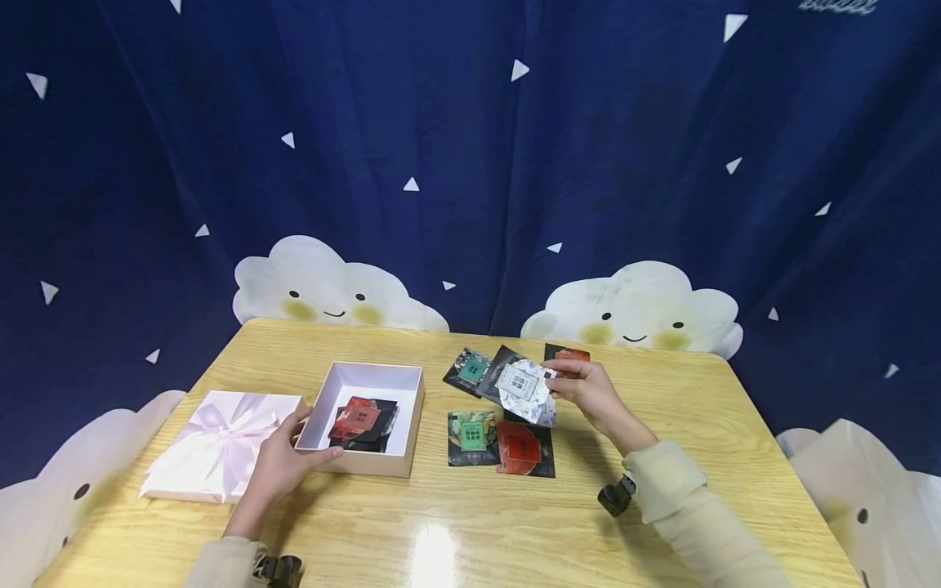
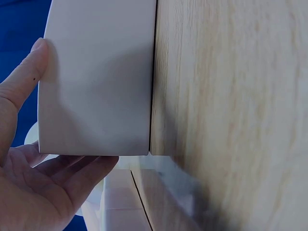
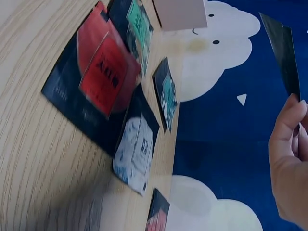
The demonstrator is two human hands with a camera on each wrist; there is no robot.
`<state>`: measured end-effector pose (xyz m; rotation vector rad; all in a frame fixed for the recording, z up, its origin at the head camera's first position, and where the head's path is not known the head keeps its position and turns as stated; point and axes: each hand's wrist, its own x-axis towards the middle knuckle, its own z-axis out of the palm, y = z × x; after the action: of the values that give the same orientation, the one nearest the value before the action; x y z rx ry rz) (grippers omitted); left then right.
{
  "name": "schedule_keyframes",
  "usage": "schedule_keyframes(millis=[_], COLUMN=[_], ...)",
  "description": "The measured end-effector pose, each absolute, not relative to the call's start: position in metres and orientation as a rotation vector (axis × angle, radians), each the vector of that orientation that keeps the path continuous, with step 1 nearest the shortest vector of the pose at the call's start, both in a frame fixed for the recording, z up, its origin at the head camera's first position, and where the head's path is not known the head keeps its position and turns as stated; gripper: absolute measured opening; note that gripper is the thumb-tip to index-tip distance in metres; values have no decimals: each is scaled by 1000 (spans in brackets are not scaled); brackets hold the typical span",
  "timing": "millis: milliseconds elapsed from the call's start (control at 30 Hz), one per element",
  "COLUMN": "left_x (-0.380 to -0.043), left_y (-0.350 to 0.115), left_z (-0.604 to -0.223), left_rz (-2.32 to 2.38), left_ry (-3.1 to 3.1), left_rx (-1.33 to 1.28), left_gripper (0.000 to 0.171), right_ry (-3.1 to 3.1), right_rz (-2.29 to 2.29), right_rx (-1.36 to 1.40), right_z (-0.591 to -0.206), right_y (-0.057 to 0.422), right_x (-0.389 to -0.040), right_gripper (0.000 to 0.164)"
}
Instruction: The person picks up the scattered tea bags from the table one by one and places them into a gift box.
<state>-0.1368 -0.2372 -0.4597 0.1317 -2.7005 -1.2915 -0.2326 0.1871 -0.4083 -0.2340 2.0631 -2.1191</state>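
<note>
My left hand [image 1: 283, 457] holds the near left corner of an open white box [image 1: 367, 463], thumb at its front rim and fingers along its left side. Inside lie overlapping black sachets, a red-labelled one [image 1: 362, 419] on top. In the air over the table's middle, my right hand [image 1: 588, 396] pinches the right edge of a dark sachet [image 1: 507, 371] with a pale floral label. The right wrist view shows that sachet [image 3: 284, 53] edge-on, raised off the table. Below it lies another white-labelled sachet [image 3: 137, 154], mostly hidden from the head view.
Left of the box sits a white lid [image 1: 176, 474] with a pale ribbon bow. Around the held sachet lie a teal-labelled sachet [image 1: 467, 371], a green-labelled one [image 1: 473, 438], a red one [image 1: 524, 449] and another red one [image 1: 569, 353] farther back. A blue curtain [image 1: 470, 163] hangs behind.
</note>
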Motion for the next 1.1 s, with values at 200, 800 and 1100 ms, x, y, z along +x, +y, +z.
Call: schedule_keyframes(millis=[200,800,1100], left_x=[-138,-139,-139], left_y=[-237,-239,-238], left_z=[-461,-461,-463], left_rz=[-1285,-1287,-1283], left_ry=[-2698,-2700,-2708], left_rx=[135,141,147], left_gripper=[82,82,83], right_ry=[2060,2001,1942], right_rz=[-2120,-2128,-2125], right_rx=[-174,-88,-136], right_z=[-409,-409,-408], right_y=[172,113,86], right_x=[-237,-245,-249], right_gripper=[40,37,37])
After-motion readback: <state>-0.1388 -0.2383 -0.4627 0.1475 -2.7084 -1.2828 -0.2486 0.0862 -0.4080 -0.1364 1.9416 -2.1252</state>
